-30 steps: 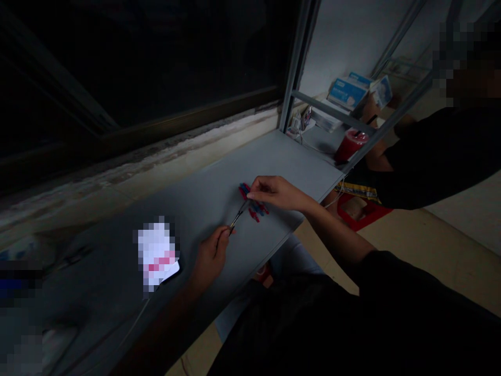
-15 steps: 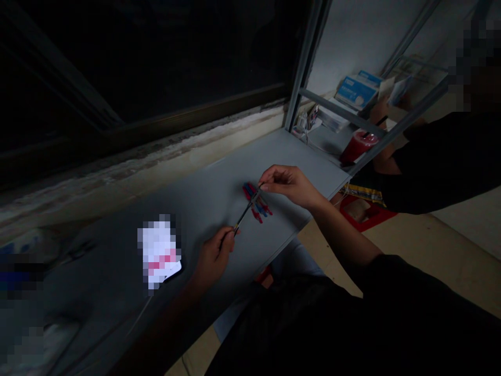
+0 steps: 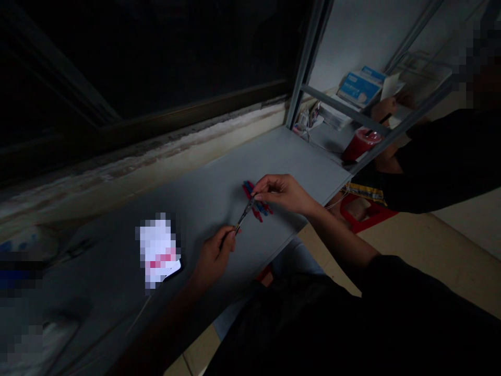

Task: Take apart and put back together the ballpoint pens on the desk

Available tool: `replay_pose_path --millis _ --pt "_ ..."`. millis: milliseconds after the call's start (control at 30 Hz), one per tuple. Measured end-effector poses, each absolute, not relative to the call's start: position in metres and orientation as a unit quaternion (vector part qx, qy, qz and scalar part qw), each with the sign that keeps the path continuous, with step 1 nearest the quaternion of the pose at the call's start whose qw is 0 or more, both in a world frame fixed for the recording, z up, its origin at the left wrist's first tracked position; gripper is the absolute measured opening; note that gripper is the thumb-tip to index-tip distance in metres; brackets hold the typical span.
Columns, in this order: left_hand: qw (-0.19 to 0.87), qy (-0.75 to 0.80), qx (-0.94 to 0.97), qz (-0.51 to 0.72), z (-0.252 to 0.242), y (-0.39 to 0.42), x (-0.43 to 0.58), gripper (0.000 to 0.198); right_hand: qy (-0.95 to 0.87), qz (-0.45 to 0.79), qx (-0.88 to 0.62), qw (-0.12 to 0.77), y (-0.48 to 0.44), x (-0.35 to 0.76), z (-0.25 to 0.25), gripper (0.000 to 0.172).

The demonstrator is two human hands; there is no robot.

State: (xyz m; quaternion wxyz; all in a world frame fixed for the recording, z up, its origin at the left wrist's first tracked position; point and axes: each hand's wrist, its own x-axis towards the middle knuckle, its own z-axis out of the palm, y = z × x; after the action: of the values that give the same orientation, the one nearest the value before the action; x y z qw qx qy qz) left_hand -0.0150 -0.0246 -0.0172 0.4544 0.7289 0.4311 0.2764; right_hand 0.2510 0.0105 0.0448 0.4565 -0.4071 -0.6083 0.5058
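A slim dark pen (image 3: 244, 213) slants between my two hands above the grey table. My left hand (image 3: 216, 254) is closed around its lower end, where a small yellowish band shows by the fingers. At the upper end, my right hand (image 3: 282, 193) pinches with thumb and fingertips. Whether a separate small part sits in that pinch is too dark to tell. Just behind and below the right hand, several slim red and blue pieces (image 3: 257, 213) lie in a bunch on the table, partly hidden by the hand and the pen.
A lit phone (image 3: 172, 269) lies on the table (image 3: 203, 193) to the left, with a cable. Beyond a metal frame (image 3: 344, 110) at the right are a red drink cup (image 3: 360, 144), blue boxes (image 3: 359, 90) and another person's hand (image 3: 383, 108) with paper.
My right hand has moved down and left, closer to my left hand, so less of the pen shows between them. The left hand has barely moved.
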Motion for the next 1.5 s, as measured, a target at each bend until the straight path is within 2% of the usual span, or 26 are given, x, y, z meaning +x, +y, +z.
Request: replay_pose_path --millis 133,300,433,600,733,900,1000,1100,1233,1300,1400,1500 --pt "0.453 0.436 0.729 0.271 -0.016 -0.024 -0.015 0.033 -0.633 0.478 -0.442 0.419 0.008 0.243 0.040 0.031" --pt "0.455 0.443 0.726 0.262 -0.015 -0.025 -0.015 0.031 -0.708 0.404 -0.494 0.302 0.007 0.250 0.043 0.050" --pt "0.461 0.452 0.715 0.268 -0.016 -0.024 -0.015 0.036 -0.710 0.440 -0.435 0.335 0.003 0.256 0.049 0.035" --pt "0.483 0.442 0.711 0.255 -0.018 -0.022 -0.017 0.035 -0.734 0.433 -0.402 0.336 0.002 0.257 0.046 0.026" --pt "0.511 0.424 0.710 0.233 -0.024 -0.021 -0.021 0.042 -0.722 0.457 -0.375 0.359 0.003 0.258 0.044 0.026" --pt "0.530 0.415 0.707 0.217 -0.027 -0.020 -0.024 0.052 -0.734 0.475 -0.362 0.324 0.006 0.261 0.050 0.031" --pt "0.518 0.416 0.716 0.213 -0.023 -0.020 -0.023 0.047 -0.742 0.451 -0.399 0.293 0.007 0.258 0.052 0.037" --pt "0.497 0.423 0.728 0.211 -0.018 -0.022 -0.021 0.038 -0.764 0.384 -0.450 0.257 0.007 0.255 0.052 0.050" --pt "0.478 0.435 0.734 0.210 -0.013 -0.023 -0.018 0.036 -0.749 0.425 -0.421 0.284 0.005 0.258 0.051 0.033" --pt "0.474 0.435 0.737 0.206 -0.013 -0.024 -0.018 0.036 -0.753 0.436 -0.409 0.277 0.003 0.260 0.050 0.033" --pt "0.463 0.440 0.741 0.206 -0.012 -0.023 -0.017 0.034 -0.760 0.397 -0.449 0.253 0.001 0.260 0.049 0.046" --pt "0.455 0.450 0.739 0.211 -0.012 -0.023 -0.017 0.035 -0.730 0.430 -0.444 0.293 -0.002 0.259 0.048 0.038"
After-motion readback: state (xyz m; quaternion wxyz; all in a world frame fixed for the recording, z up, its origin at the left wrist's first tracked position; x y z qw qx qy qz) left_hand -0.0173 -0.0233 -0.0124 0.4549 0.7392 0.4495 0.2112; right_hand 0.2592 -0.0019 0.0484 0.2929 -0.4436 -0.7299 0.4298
